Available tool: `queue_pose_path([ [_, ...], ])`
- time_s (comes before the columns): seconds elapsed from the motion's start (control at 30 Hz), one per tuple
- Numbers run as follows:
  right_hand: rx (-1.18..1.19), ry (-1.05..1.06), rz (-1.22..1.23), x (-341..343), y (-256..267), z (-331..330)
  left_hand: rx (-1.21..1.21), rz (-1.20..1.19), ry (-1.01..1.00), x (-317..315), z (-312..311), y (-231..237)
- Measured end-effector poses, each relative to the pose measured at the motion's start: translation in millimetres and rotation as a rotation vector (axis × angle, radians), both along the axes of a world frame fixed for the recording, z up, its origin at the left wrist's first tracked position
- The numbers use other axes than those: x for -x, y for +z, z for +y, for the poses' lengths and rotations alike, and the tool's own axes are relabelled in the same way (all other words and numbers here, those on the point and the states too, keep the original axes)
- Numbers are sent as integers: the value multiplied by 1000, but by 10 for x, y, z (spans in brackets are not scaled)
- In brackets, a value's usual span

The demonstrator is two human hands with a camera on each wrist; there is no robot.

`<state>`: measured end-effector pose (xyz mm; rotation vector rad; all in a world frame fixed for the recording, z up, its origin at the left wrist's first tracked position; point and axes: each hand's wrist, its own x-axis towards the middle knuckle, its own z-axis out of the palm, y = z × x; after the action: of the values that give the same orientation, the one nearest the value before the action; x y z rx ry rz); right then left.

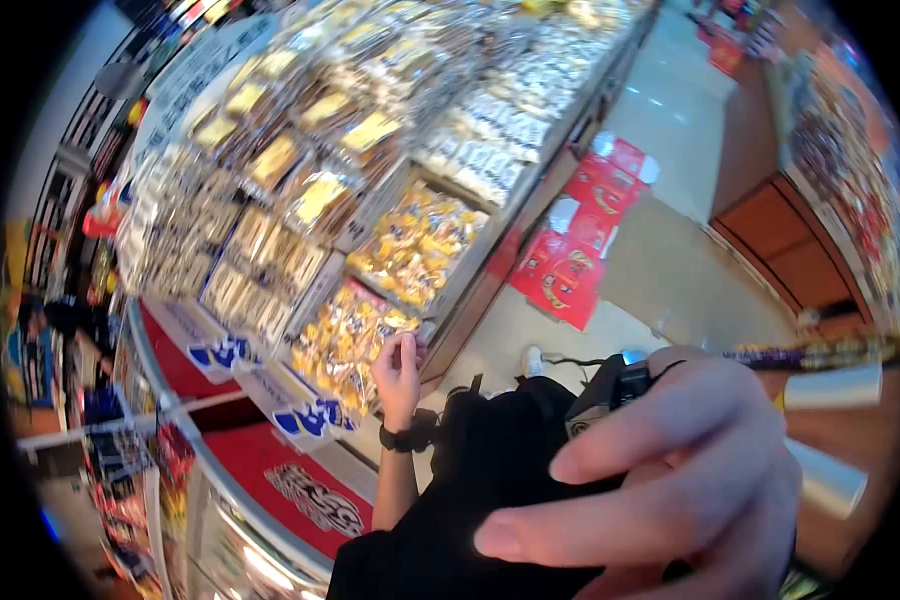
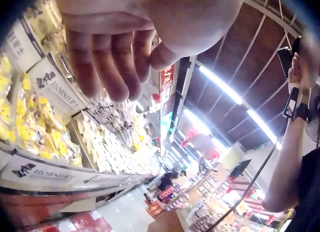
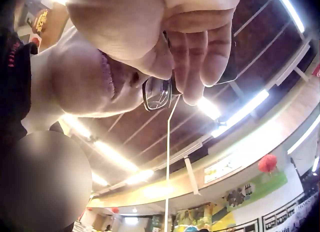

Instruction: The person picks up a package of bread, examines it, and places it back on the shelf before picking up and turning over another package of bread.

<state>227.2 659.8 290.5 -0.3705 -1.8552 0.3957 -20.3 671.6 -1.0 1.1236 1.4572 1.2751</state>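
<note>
My left hand (image 1: 400, 378), with a dark band at the wrist, is at the near edge of a bin of yellow-wrapped packets (image 1: 342, 340). Its fingers hang loosely bent in the left wrist view, and the hand (image 2: 115, 57) holds nothing visible; yellow packets (image 2: 42, 127) lie to its left there. Large and close to the head camera, my right hand (image 1: 670, 480) is raised with bent, spread fingers. The right wrist view shows that hand (image 3: 185, 47) beside a pair of glasses (image 3: 157, 93), nothing visible in its fingers; whether it touches anything is hidden.
Bins of pale packets (image 1: 485, 150) and clear-wrapped goods (image 1: 320, 197) fill the slanted display. Red printed sheets (image 1: 565, 270) lie on the floor beside it. A wooden counter (image 1: 785, 240) with more goods stands at the right, and white rolls (image 1: 835, 388) are below it.
</note>
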Motion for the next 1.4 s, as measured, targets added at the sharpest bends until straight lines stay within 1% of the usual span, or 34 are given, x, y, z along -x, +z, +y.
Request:
queue_pose_path([
  [0.1, -164, 80, -12, -88, -46, 451, -3, 4, 117, -25, 1, -35],
  [0.13, -220, 120, 21, -53, -65, 593, -7, 6, 174, -27, -10, -37],
  [0.17, -288, 163, 84, 8, -76, 737, -28, 47, 200, -36, -21, 25],
  [0.2, -365, 216, 165, 97, -70, 860, -50, 30, 247, -48, -24, 32],
  [0.23, -424, 264, 242, 181, -57, 967, -19, 52, 292, -23, -36, 44],
  [0.3, -495, 566, 318, 318, -17, 1254, 15, 88, 334, 51, -44, 62],
  [0.33, -470, 571, 330, 397, -91, 1266, 22, 78, 370, 68, -21, 96],
  [0.4, -280, 655, 185, 402, -75, 1346, 22, 44, 429, 119, 93, 159],
  [0.43, -106, 734, 43, 356, 42, 1397, -2, 44, 445, 207, 137, 84],
  [0.53, -215, 677, 40, 824, -235, 1495, -36, 55, 507, 488, 353, 5],
  [0.57, -227, 647, 17, 1015, -372, 1533, 2, 44, 571, 574, 447, 40],
  [0.6, -217, 606, -22, 1222, -519, 1590, -2, 92, 615, 687, 551, 51],
  [0.67, -116, 534, -131, 1663, -821, 1729, -41, 54, 658, 965, 737, 38],
  [0.7, 25, 483, -224, 1886, -977, 1792, -74, 118, 692, 1130, 816, 48],
  [0.77, 267, 481, -294, 2392, -1369, 1962, -133, 247, 749, 1477, 1017, 67],
  [0.8, 423, 483, -334, 2651, -1529, 2051, -92, 114, 764, 1733, 1116, -78],
  [0.83, 583, 479, -374, 2912, -1688, 2134, -92, 230, 815, 1950, 1227, -85],
  [0.87, 536, 423, -409, 3173, -1876, 2210, -87, 347, 861, 2142, 1320, -90],
  [0.93, 441, 307, -472, 3686, -2240, 2368, 11, 464, 962, 2465, 1458, -93],
  [0.97, 445, 274, -513, 3939, -2357, 2451, 57, 526, 1012, 2626, 1525, -88],
  [1.03, 457, 206, -594, 4395, -2554, 2590, 52, 561, 1019, 2934, 1613, -241],
  [1.1, 594, 235, -553, 4745, -2764, 2703, 54, 633, 1022, 3146, 1663, -400],
  [1.13, 663, 247, -525, 4893, -2851, 2749, 30, 627, 1046, 3222, 1695, -426],
  [1.17, 783, 269, -491, 5014, -2939, 2793, 5, 622, 1071, 3292, 1734, -450],
  [1.2, 833, 258, -461, 5092, -2985, 2794, -17, 616, 1094, 3346, 1761, -478],
  [1.23, 884, 243, -432, 5144, -3035, 2798, -7, 591, 1109, 3379, 1799, -511],
  [1.33, 982, 227, -345, 5183, -3142, 2783, 101, 594, 1048, 3407, 1830, -536],
  [1.4, 1081, 229, -245, 5232, -3149, 2788, 111, 531, 1054, 3422, 1820, -531],
])
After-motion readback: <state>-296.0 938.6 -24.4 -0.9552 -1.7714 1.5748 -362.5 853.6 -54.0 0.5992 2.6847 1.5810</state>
